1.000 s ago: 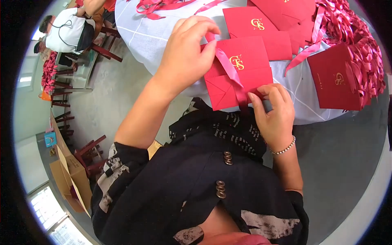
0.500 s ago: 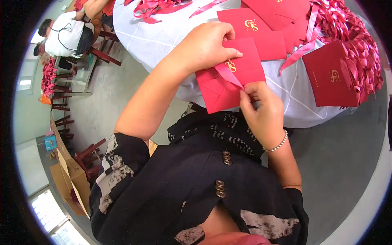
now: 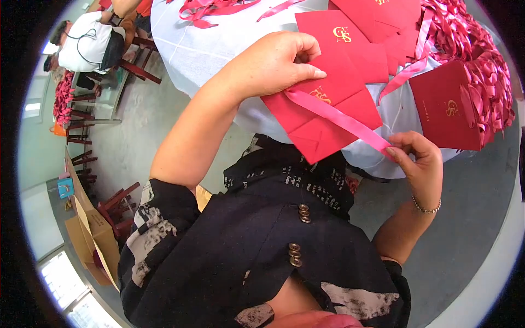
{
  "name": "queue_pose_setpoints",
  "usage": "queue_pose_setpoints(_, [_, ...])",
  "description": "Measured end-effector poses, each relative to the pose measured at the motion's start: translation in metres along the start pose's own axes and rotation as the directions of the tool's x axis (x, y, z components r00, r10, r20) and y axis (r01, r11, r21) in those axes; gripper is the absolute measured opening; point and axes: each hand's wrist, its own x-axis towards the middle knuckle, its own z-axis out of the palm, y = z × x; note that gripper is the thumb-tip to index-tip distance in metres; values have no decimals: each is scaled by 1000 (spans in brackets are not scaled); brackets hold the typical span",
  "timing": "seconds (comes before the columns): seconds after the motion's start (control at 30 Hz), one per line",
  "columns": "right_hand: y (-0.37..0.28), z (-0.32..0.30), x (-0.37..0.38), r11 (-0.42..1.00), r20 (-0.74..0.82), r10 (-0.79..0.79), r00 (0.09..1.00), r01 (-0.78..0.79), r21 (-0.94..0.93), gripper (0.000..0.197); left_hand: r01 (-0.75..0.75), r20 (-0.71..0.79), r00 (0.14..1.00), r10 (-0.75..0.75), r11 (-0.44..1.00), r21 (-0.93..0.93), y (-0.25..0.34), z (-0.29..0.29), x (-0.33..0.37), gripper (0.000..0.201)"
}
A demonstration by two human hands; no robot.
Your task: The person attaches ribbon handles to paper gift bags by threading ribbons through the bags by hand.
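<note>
A flat red paper bag (image 3: 347, 117) with a gold emblem lies over the table's near edge, its folded bottom toward me. My left hand (image 3: 292, 63) grips its far left edge, thumb on top and fingers curled out of sight behind. From beside that thumb a pink ribbon (image 3: 342, 121) runs taut across the bag to the right. My right hand (image 3: 420, 158) pinches the ribbon's other end between thumb and fingertips, past the bag's right side. More red paper bags (image 3: 377, 24) lie flat just beyond.
The round table has a white cloth (image 3: 186, 46). At its right stand red bags (image 3: 445, 106) beside a heap of pink ribbons (image 3: 492, 87); loose ribbons (image 3: 213, 11) lie at the back. Left are a seated person (image 3: 85, 46), stools (image 3: 117, 205) and an open cardboard box (image 3: 93, 240).
My right hand has moved right and slightly down, drawing the ribbon out straight across the bag. The bag has turned a little; my left hand has stayed almost in place.
</note>
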Motion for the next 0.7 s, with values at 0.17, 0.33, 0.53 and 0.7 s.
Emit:
queue_pose_setpoints(0.17, [9,-5,2,982,-75,-103,992,89,-169,8,98,34,995,-97,995,-20,6,2,0,17])
queue_pose_setpoints(0.33, [14,13,33,772,-462,-604,650,334,-541,15,51,22,998,-51,999,-11,3,3,0,13])
queue_pose_setpoints(0.53, [20,29,10,996,-426,70,902,-39,82,13,104,-2,995,-104,995,4,0,1,-7,21])
queue_pose_setpoints(0.7, [16,39,0,996,-367,45,929,-69,-53,17,120,13,993,-119,988,-101,-3,8,-6,20])
